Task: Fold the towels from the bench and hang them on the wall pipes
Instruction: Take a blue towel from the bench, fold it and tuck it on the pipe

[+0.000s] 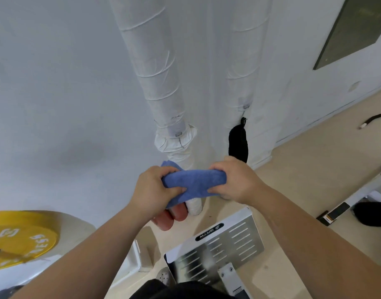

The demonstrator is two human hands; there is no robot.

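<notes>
Blue towel, folded: left hand and right hand are clutching its ends; wrapped pipes are standing just beyond the grip

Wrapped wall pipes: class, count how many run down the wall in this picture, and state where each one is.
2. The left pipe runs down behind the blue towel; the right pipe has a black cloth hanging on it. Others may lie out of view.
</notes>
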